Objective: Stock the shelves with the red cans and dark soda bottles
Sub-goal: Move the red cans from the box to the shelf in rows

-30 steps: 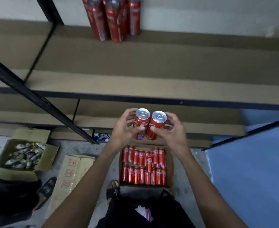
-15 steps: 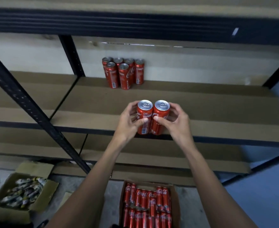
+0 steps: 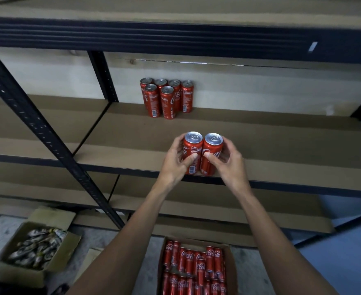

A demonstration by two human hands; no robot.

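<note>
Two upright red cans are pressed side by side at the front edge of the brown shelf [image 3: 281,150]. My left hand [image 3: 175,165] grips the left can [image 3: 193,150] and my right hand [image 3: 228,165] grips the right can [image 3: 212,154]. Whether their bases touch the board I cannot tell. Several more red cans [image 3: 166,96] stand grouped at the back of the same shelf, against the wall. On the floor below, an open cardboard box [image 3: 231,260] holds several red cans lying flat. No dark soda bottles are in sight.
A black diagonal brace [image 3: 36,124] crosses the left side. A black upright [image 3: 102,75] divides the shelf bays. An upper shelf beam [image 3: 175,37] hangs overhead. An open carton [image 3: 41,252] of silvery packets sits on the floor at left. A blue surface [image 3: 345,262] lies at right.
Both hands have carried the two cans up from above the floor box to the front edge of the shelf. My view has tilted upward to the shelf.
</note>
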